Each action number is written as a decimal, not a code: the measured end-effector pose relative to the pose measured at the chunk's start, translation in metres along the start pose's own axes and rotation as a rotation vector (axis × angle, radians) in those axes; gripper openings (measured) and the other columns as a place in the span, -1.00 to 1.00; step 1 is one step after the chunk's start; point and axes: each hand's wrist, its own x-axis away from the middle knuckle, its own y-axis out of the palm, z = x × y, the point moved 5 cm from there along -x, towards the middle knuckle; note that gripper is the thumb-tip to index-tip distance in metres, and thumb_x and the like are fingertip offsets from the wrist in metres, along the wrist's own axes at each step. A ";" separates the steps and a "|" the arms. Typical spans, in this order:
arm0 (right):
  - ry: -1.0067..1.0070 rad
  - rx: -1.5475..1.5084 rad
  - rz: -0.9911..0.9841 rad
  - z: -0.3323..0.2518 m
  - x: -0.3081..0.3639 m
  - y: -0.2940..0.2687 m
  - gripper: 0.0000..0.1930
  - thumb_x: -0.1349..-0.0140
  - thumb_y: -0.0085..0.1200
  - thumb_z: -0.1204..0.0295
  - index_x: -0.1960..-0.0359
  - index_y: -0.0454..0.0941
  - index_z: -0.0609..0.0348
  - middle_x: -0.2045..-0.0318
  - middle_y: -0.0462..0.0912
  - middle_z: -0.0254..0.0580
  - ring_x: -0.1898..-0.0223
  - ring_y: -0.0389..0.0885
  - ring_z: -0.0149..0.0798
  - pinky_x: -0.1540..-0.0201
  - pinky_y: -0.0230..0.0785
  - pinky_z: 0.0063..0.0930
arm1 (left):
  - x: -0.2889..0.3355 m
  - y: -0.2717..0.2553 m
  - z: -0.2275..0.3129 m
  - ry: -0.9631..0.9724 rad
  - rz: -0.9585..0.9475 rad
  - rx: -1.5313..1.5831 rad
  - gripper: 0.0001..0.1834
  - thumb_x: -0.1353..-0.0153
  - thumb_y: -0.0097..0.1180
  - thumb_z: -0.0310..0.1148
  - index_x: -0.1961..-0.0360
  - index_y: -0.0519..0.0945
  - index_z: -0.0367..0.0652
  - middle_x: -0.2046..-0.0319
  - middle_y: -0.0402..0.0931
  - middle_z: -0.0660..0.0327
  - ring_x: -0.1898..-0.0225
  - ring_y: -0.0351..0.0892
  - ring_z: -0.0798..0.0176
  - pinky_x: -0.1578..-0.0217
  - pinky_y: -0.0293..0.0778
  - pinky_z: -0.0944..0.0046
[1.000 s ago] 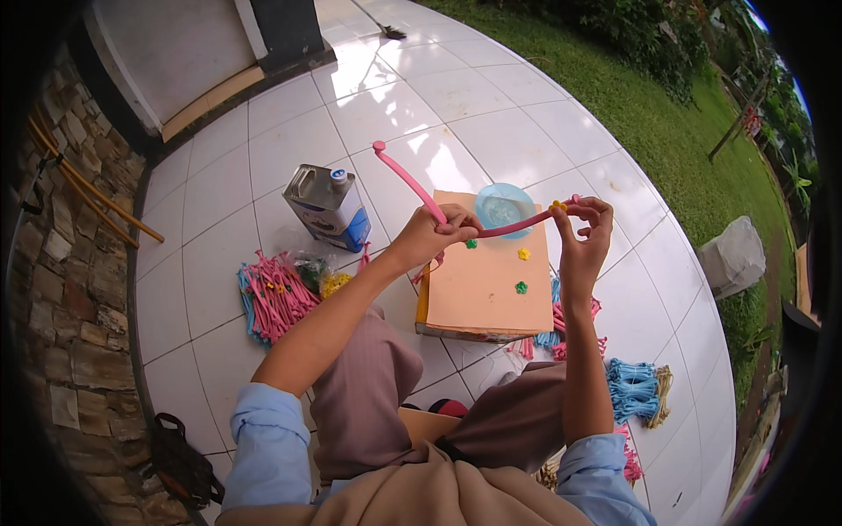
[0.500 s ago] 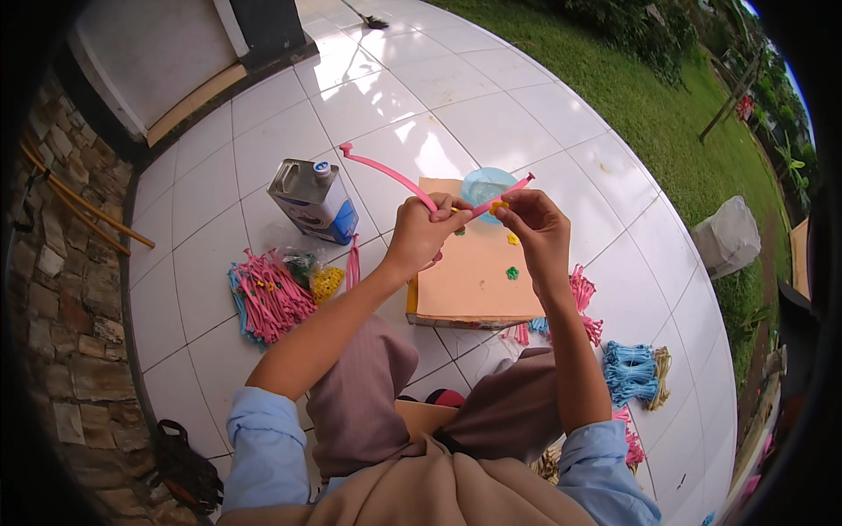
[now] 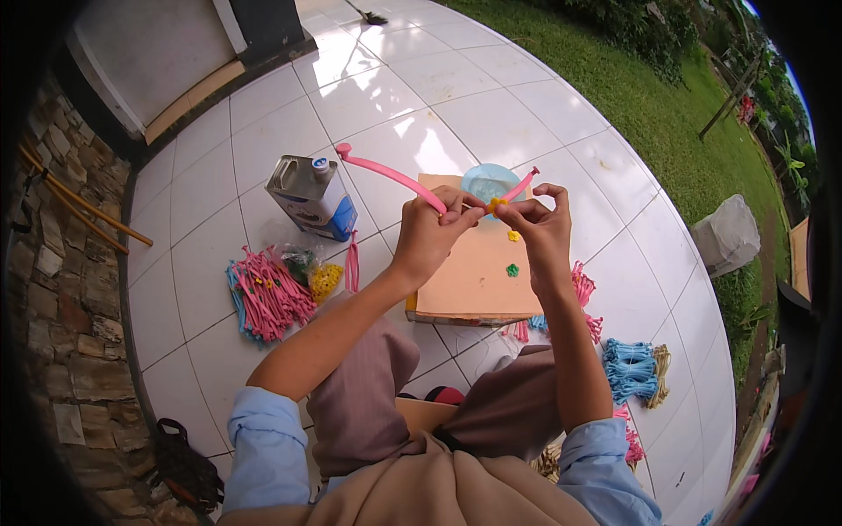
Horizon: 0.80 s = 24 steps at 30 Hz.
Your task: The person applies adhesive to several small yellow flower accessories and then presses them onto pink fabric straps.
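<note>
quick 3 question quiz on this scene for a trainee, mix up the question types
1. True or false: both hands hold the pink strip.
2. What stands left of the cardboard box? A) a metal can B) a broom C) a chair
3. Fill in: the bundle of pink strips lies on the white ____ floor.

Key
1. True: the left hand and right hand pinch it together, above the box.
2. A, the metal can.
3. Tiled: the tiled floor.
</note>
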 end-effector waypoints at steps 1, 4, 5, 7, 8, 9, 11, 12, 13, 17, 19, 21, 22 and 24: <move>-0.011 0.049 -0.006 -0.001 0.001 0.002 -0.48 0.07 0.28 0.52 0.18 0.14 0.18 0.51 0.59 -0.13 0.40 0.56 -0.39 0.30 0.34 -0.59 | -0.001 -0.001 -0.004 0.046 0.000 -0.004 -0.69 -0.06 0.14 -0.55 0.69 0.27 -0.22 0.36 0.54 0.16 0.43 0.53 0.47 0.54 0.44 0.51; -0.035 0.069 -0.002 0.000 0.000 -0.001 -0.48 0.07 0.29 0.52 0.20 0.14 0.17 0.52 0.59 -0.13 0.40 0.56 -0.39 0.31 0.34 -0.60 | -0.001 0.003 -0.001 0.065 -0.009 -0.006 -0.72 -0.06 0.12 -0.56 0.67 0.29 -0.26 0.37 0.54 0.15 0.39 0.55 0.41 0.41 0.49 0.47; -0.035 0.068 -0.002 0.000 0.000 0.000 -0.48 0.07 0.29 0.52 0.20 0.14 0.17 0.52 0.59 -0.13 0.40 0.56 -0.39 0.31 0.34 -0.60 | -0.001 0.004 0.000 0.037 -0.009 -0.012 -0.75 -0.07 0.12 -0.57 0.65 0.32 -0.28 0.37 0.53 0.14 0.38 0.56 0.39 0.36 0.50 0.45; -0.045 0.065 -0.001 -0.001 0.000 0.000 -0.49 0.06 0.28 0.52 0.20 0.14 0.17 0.52 0.59 -0.13 0.41 0.56 -0.39 0.32 0.34 -0.61 | -0.001 0.004 -0.001 0.063 -0.009 -0.001 -0.79 -0.07 0.12 -0.57 0.62 0.35 -0.31 0.38 0.53 0.15 0.38 0.56 0.39 0.37 0.50 0.46; -0.045 0.064 -0.001 -0.001 0.000 0.000 -0.49 0.06 0.28 0.52 0.20 0.14 0.17 0.52 0.59 -0.13 0.41 0.56 -0.39 0.32 0.34 -0.61 | -0.001 0.004 0.000 0.089 -0.008 0.012 -0.83 -0.07 0.11 -0.58 0.59 0.39 -0.34 0.38 0.53 0.16 0.38 0.56 0.39 0.37 0.50 0.46; -0.048 0.069 0.000 -0.002 0.001 0.000 -0.49 0.06 0.28 0.52 0.20 0.14 0.18 0.52 0.59 -0.12 0.41 0.56 -0.39 0.32 0.35 -0.61 | -0.001 0.004 -0.001 0.089 -0.008 0.011 -0.83 -0.07 0.11 -0.58 0.59 0.39 -0.34 0.38 0.53 0.16 0.38 0.56 0.39 0.37 0.50 0.46; -0.051 0.075 0.001 -0.003 0.001 0.000 -0.49 0.06 0.28 0.52 0.20 0.14 0.18 0.52 0.59 -0.12 0.41 0.56 -0.39 0.32 0.35 -0.61 | -0.001 0.004 -0.001 0.085 -0.003 -0.026 -0.89 -0.07 0.11 -0.57 0.53 0.44 -0.36 0.42 0.53 0.19 0.40 0.55 0.40 0.39 0.49 0.47; -0.050 0.070 0.006 -0.002 0.000 -0.001 -0.49 0.06 0.28 0.52 0.20 0.14 0.18 0.52 0.59 -0.12 0.41 0.57 -0.38 0.32 0.35 -0.60 | 0.000 0.005 0.000 0.084 -0.004 -0.026 -0.89 -0.07 0.11 -0.57 0.53 0.44 -0.36 0.42 0.53 0.19 0.40 0.55 0.40 0.39 0.49 0.47; -0.050 0.066 0.010 -0.002 -0.001 -0.002 -0.49 0.06 0.28 0.52 0.20 0.14 0.18 0.52 0.59 -0.11 0.41 0.57 -0.38 0.31 0.36 -0.60 | 0.000 0.005 0.000 0.063 -0.006 -0.042 -0.90 -0.07 0.11 -0.57 0.51 0.45 -0.37 0.46 0.51 0.22 0.40 0.55 0.42 0.40 0.48 0.48; -0.029 0.094 0.002 -0.004 0.000 -0.003 -0.49 0.06 0.28 0.52 0.19 0.14 0.18 0.51 0.58 -0.11 0.40 0.57 -0.38 0.31 0.37 -0.59 | 0.001 0.006 0.000 0.066 0.002 -0.067 -0.91 -0.08 0.12 -0.55 0.45 0.49 -0.38 0.56 0.46 0.29 0.42 0.53 0.45 0.42 0.44 0.49; -0.027 0.082 -0.021 -0.005 0.000 -0.001 -0.48 0.06 0.28 0.53 0.19 0.14 0.18 0.51 0.58 -0.11 0.40 0.57 -0.38 0.31 0.38 -0.60 | 0.002 0.006 0.002 0.059 0.000 -0.071 -0.91 -0.08 0.12 -0.55 0.45 0.49 -0.38 0.56 0.46 0.30 0.42 0.53 0.46 0.43 0.43 0.50; -0.031 0.090 -0.025 -0.005 0.000 -0.002 -0.48 0.06 0.28 0.52 0.18 0.14 0.18 0.51 0.58 -0.12 0.39 0.58 -0.38 0.31 0.38 -0.60 | 0.002 0.007 0.003 0.051 -0.002 -0.074 -0.91 -0.07 0.12 -0.55 0.45 0.49 -0.38 0.56 0.46 0.30 0.42 0.53 0.46 0.43 0.43 0.50; -0.035 0.098 -0.029 -0.005 -0.001 -0.002 -0.48 0.06 0.28 0.52 0.18 0.14 0.19 0.51 0.58 -0.12 0.39 0.58 -0.39 0.31 0.38 -0.61 | 0.002 0.007 0.003 0.046 0.001 -0.074 -0.91 -0.08 0.12 -0.55 0.47 0.48 -0.37 0.53 0.48 0.29 0.42 0.54 0.46 0.43 0.42 0.51; -0.045 0.091 -0.033 -0.005 -0.001 -0.003 -0.49 0.06 0.28 0.52 0.18 0.15 0.19 0.51 0.57 -0.13 0.39 0.57 -0.39 0.32 0.38 -0.61 | 0.002 0.007 0.004 0.041 0.002 -0.072 -0.91 -0.08 0.11 -0.56 0.49 0.47 -0.35 0.51 0.50 0.29 0.41 0.54 0.46 0.43 0.42 0.51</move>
